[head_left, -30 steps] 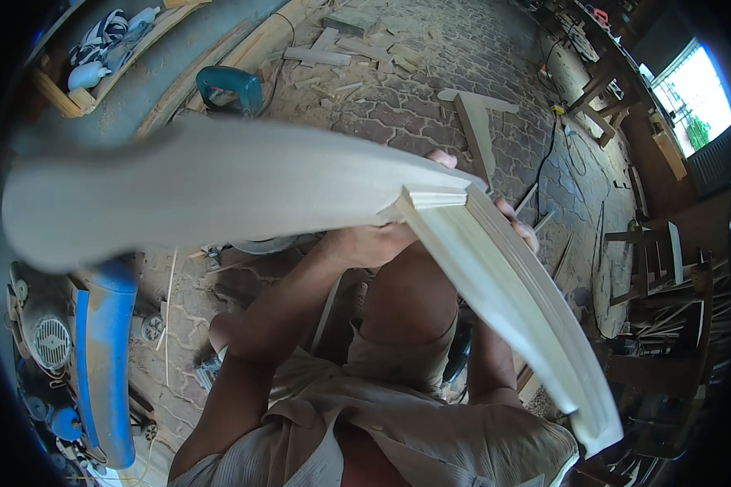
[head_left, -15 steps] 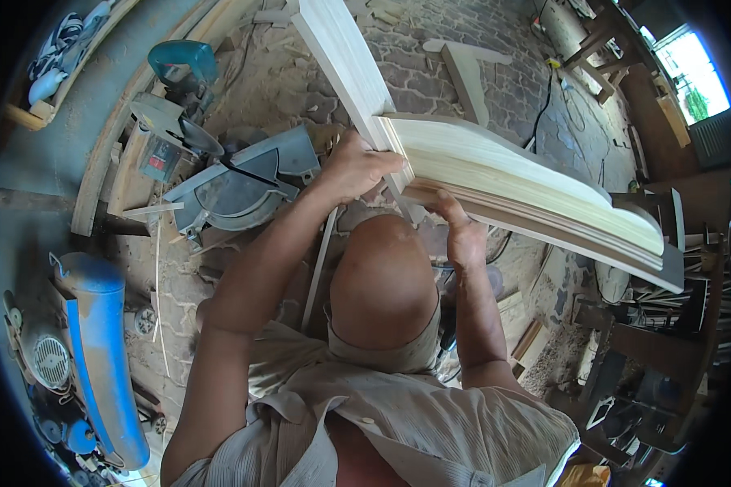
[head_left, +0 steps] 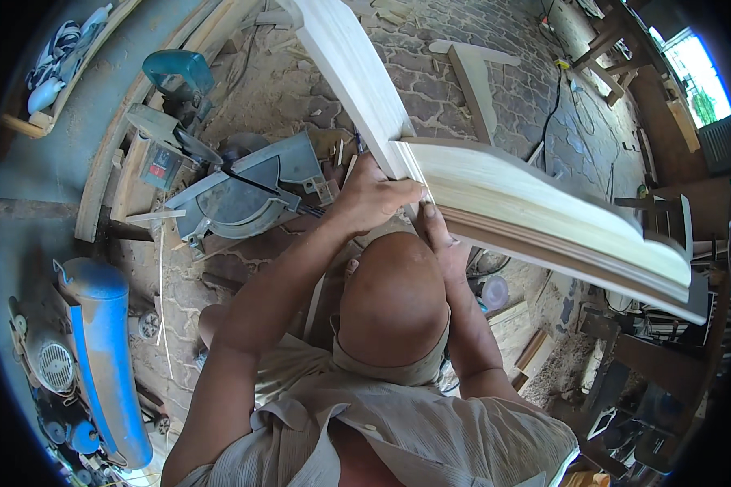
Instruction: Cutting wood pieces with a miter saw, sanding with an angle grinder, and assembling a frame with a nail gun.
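Note:
A pale wooden frame leans above my bent knee. It has a straight post running up and away, and a wide rail with a wavy upper edge and stepped moulding, reaching out to the right. Where the two meet, my left hand is closed round the post, its thumb pressing the end of the moulding. Close beside it, my right hand grips the rail's lower corner with the thumb up. The fingers of the right hand are mostly hidden behind the wood and my knee.
A mitre saw with a teal handle stands on the paved floor to the left. Nearer lies a blue cylindrical tank. A T-shaped wooden piece rests on the floor beyond. Dark cables and a cluttered rack are at right.
The wooden frame has shifted toward me and slightly right. My right hand has slid left along the rail to the corner, now close to my left hand, which still holds the joint.

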A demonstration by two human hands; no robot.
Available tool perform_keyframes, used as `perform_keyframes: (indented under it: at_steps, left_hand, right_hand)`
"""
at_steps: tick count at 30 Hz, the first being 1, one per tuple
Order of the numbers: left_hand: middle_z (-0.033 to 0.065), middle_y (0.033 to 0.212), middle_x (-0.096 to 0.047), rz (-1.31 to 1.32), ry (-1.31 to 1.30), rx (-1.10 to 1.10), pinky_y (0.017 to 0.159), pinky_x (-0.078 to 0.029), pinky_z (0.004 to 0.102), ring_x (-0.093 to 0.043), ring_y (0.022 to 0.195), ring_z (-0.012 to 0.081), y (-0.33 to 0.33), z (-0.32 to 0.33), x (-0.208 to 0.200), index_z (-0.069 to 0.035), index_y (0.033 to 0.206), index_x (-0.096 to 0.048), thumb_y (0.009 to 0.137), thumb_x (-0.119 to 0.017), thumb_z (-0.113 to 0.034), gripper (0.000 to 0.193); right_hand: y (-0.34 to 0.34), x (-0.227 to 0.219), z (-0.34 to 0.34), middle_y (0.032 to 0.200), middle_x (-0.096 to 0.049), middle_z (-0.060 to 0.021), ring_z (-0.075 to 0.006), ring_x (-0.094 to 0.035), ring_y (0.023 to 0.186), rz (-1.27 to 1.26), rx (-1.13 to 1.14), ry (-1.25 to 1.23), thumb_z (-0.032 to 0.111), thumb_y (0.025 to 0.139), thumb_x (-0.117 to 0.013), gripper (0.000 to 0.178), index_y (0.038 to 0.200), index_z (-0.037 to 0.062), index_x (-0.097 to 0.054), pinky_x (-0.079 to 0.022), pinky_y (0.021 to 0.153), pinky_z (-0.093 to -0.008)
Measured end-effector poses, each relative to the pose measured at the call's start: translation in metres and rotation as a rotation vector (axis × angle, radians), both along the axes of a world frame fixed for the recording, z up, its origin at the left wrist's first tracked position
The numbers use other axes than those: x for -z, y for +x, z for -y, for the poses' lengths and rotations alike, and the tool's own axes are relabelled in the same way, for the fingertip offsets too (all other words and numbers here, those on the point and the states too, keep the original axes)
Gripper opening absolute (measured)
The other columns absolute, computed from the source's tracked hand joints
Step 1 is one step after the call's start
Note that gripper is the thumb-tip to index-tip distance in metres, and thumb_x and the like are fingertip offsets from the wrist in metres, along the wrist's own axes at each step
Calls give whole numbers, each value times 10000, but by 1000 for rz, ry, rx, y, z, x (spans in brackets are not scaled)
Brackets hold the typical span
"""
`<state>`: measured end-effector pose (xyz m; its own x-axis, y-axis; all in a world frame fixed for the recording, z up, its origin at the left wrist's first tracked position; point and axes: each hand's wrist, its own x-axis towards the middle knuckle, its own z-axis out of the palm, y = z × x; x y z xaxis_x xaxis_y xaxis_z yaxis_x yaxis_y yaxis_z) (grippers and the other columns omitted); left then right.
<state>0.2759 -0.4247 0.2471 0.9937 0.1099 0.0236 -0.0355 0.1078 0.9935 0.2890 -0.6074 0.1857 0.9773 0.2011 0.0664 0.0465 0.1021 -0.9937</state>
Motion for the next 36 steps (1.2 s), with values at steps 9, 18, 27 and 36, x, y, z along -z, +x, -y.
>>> perform_keyframes:
  at_steps: [9, 18, 27, 36]
  left_hand:
    - [83, 1203, -703, 125, -167, 122, 952, -551, 322, -664, 1098, 154, -8, 8, -16, 20, 1280, -645, 864, -741, 4, 428]
    - [158, 1404, -601, 334, -235, 211, 1106, -468, 399, -583, 1287, 242, -18, 14, -26, 17, 1399, -545, 973, -740, -262, 546]
    - [121, 1335, -640, 211, -368, 178, 1008, -539, 367, -625, 1213, 211, -22, 17, -26, 17, 1389, -565, 888, -760, -45, 541]
    - [116, 1335, -639, 73, -395, 139, 1033, -535, 367, -618, 1233, 206, -24, 16, -29, 9, 1373, -567, 829, -728, 80, 572]
  right_hand:
    - [-1, -42, 10, 1321, -611, -184, -280, -541, 1271, 679, 160, -352, 209, 937, -718, 554, 1397, -45, -543, -325, 1186, -450]
    - [21, 0, 43, 1138, -710, -121, -287, -629, 1209, 832, 282, -476, 336, 935, -667, 335, 1162, 93, -705, -267, 1220, -536]
    - [-22, -75, 14, 1259, -641, -188, -308, -617, 1204, 596, 202, -198, 249, 885, -754, 643, 1413, -15, -498, -344, 1172, -481]
    - [-14, -62, 22, 1263, -625, -187, -286, -639, 1153, 644, 188, -473, 158, 843, -793, 871, 1531, -16, -288, -450, 1075, -441]
